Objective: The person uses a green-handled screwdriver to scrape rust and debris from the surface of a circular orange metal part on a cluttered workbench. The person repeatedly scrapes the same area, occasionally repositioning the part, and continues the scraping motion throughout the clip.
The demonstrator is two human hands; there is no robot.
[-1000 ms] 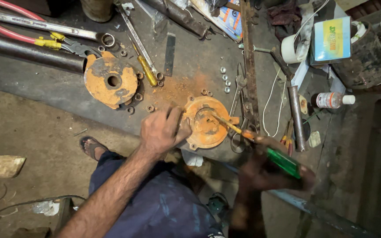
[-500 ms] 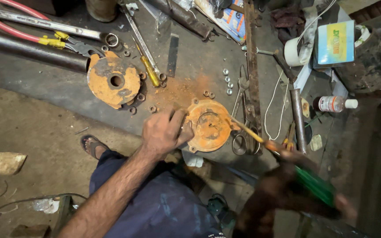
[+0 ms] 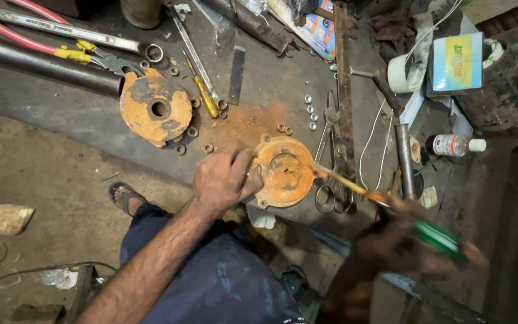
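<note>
Head view: rusty cover (image 3: pixel 284 170) is gripped by left hand (image 3: pixel 220 180), green-handled screwdriver (image 3: pixel 385 204) clutched in right hand (image 3: pixel 400 249); rust only partly scraped off, plenty left.

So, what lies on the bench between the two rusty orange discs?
In the head view, between the far disc and the held disc lie loose nuts and orange rust dust; the left hand grips the near one.
</note>
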